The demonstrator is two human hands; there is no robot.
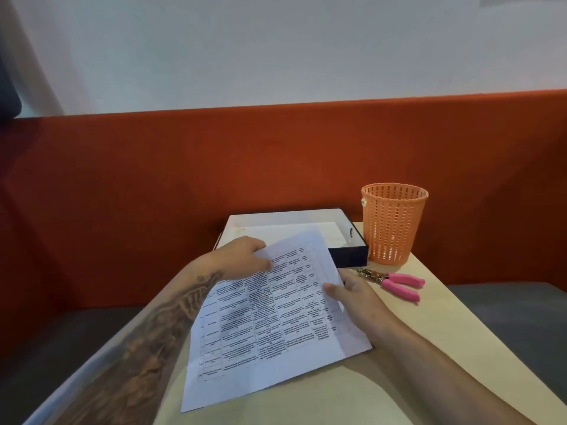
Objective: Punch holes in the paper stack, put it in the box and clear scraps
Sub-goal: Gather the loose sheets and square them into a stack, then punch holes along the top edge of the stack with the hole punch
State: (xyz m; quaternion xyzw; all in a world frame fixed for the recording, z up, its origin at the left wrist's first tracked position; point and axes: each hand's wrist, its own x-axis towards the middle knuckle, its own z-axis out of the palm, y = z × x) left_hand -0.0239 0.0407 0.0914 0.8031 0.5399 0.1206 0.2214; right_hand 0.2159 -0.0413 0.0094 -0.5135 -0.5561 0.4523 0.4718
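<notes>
A white paper stack (273, 317) printed with a table is held tilted above the table, its far end over the near edge of the box. My left hand (245, 256) pinches its upper left edge with thumb on top. My right hand (352, 294) grips the right edge, thumb on the print. Behind the sheets lies the open box (349, 254), dark navy outside and white inside. A hole punch with pink handles (395, 282) lies on the table right of my right hand, untouched.
An orange perforated plastic basket (394, 223) stands upright right of the box, at the back of the pale wooden table (460, 326). A red upholstered backrest (153, 194) runs behind the table, with grey seating on both sides.
</notes>
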